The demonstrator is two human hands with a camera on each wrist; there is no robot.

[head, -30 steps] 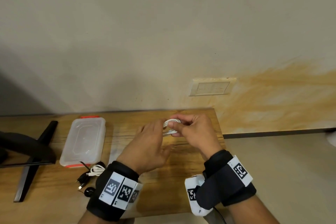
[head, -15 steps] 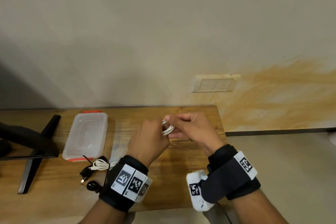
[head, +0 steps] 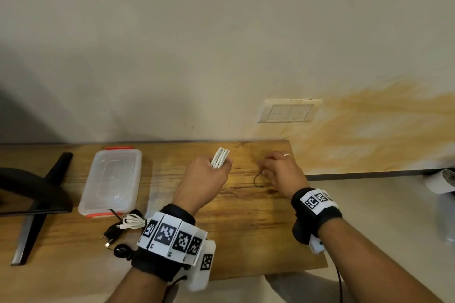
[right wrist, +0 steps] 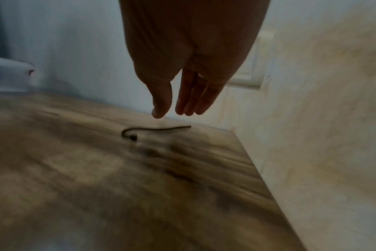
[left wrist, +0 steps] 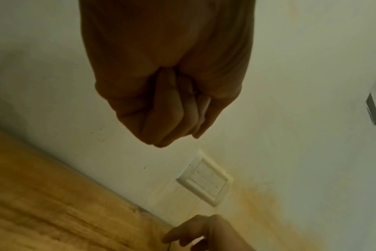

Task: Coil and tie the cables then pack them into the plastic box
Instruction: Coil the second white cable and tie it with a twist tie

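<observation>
Wooden table [head: 246, 229], white coiled cable [head: 220, 157] protruding above left fist [head: 204, 179]

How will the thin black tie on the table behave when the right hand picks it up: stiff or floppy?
The thin black tie keeps a hooked curve while lying free, so it probably holds a bent shape rather than flopping. It looks very slender, so likely light and apt to slide on the wooden table. The right hand may need a fingertip pinch.

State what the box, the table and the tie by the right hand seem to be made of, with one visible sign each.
Box: clear plastic; the wood shows through it.
Table: wood or wood-look laminate; grain lines.
Tie: probably coated wire; thin, dark, holds a curl.
</observation>
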